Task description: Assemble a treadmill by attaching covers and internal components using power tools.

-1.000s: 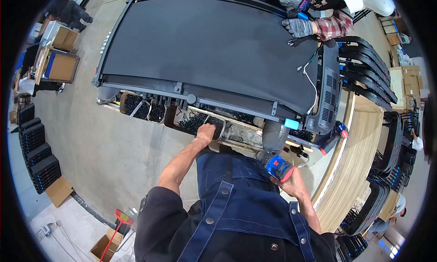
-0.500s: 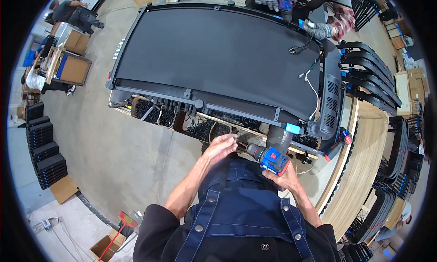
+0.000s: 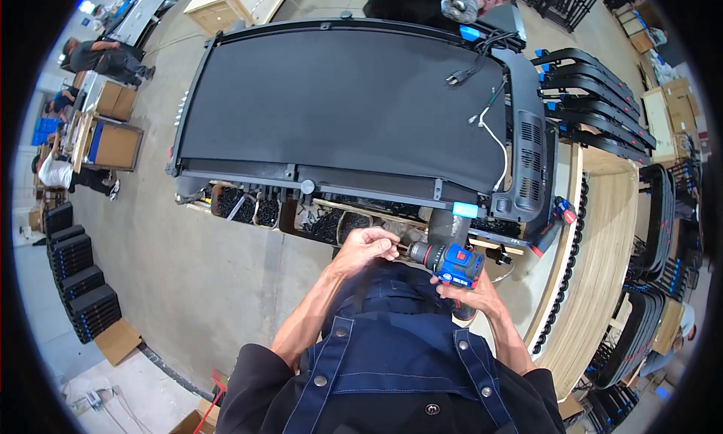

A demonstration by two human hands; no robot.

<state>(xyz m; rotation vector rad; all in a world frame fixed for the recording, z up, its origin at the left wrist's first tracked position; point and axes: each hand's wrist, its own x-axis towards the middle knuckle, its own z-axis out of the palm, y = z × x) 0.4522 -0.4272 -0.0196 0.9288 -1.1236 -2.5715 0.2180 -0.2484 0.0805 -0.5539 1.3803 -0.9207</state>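
Note:
In front of my waist, my right hand point(image 3: 476, 292) is wrapped round the grip of a blue and black cordless drill point(image 3: 458, 262), whose chuck points left. The fingers of my left hand point(image 3: 363, 250) are pinched together just off the drill's tip. Something small and thin shows between those fingers and the chuck; whether it is a bit or a screw I cannot tell. Beyond both hands lies a treadmill point(image 3: 331, 106) with a wide black belt. A blue piece point(image 3: 465, 209) sits at its near right corner, above a dark upright post.
Under the treadmill's near edge are bins of dark screws point(image 3: 325, 227). A white cable point(image 3: 493, 144) and black plug point(image 3: 458, 77) lie on the belt. Another red and blue power tool point(image 3: 559, 219) rests at right. Across the treadmill, a gloved co-worker point(image 3: 463, 10) holds a drill. Black frames point(image 3: 591, 87) are stacked at right.
My left fingers and the drill's tip have come closer together. The view has shifted, and the co-worker now shows nearer the top edge, with the gloved hands moved.

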